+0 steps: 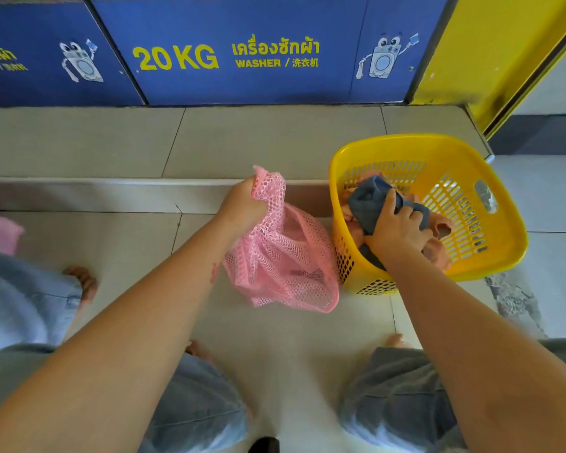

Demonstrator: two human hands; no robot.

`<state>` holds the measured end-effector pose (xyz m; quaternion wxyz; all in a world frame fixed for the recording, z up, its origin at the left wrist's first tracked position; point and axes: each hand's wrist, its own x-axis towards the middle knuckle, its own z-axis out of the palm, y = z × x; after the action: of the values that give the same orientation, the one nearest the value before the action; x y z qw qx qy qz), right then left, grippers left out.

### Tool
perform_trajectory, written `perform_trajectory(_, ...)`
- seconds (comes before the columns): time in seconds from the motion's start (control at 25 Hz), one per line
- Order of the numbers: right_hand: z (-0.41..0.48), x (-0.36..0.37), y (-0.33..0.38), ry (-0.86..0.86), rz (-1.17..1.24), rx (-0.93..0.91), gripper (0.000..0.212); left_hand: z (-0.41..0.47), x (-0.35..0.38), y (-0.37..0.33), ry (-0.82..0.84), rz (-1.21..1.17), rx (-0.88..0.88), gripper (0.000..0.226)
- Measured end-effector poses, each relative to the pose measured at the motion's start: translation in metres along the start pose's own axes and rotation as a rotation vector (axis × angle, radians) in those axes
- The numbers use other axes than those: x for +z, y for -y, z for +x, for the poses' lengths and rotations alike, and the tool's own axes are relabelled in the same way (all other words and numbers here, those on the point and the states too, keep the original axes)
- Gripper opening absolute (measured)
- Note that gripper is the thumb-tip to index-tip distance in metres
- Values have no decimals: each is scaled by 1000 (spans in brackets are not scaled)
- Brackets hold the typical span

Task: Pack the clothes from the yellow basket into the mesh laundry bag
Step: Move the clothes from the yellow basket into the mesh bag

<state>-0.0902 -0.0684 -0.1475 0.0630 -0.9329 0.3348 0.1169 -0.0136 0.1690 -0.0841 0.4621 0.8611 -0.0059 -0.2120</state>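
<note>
The largest item is the blue front panel of the washer, lettered "20 KG"; all positions below are referred to it. In front of its right end stands the yellow slotted plastic laundry basket, on the pale tiled floor. Inside it lie peach-coloured garments beneath a grey-blue garment. In front of the panel's centre, just beside the basket's left wall, hangs the pink open-weave mesh laundry bag, its lower end resting on the tiles. Something pinkish shows through the mesh, so I judge one item may already be inside; I cannot confirm it. My left hand is clenched on the bag's gathered top edge, holding it up. My right hand is down in the basket, fingers closed over the grey-blue garment. Assessment: the task is at an early stage. The grey-blue piece is gripped but not lifted clear, and the peach pieces remain to be transferred. The bag's mouth looks bunched and will need opening.
</note>
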Motion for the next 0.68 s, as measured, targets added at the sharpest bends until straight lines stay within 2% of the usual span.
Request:
perform_trajectory(0.16,4,-6,1,25,80,12,54,4,-4,11,-15,42,-67,25)
perform_trajectory(0.24,-1,-9,0,-29,145,-22,45,3,-7,13,-26,6,-82,18)
perform_trajectory(0.36,-8,-18,0,-161,308,-74,44,0,-10,11,-35,-80,-74,27)
perform_trajectory(0.48,-14,-28,4,-318,450,-146,37,-10,-13,5,47,-235,-107,38)
perform_trajectory(0.68,-25,-51,15,-569,643,-276,23,-19,-20,-5,105,-306,-79,44)
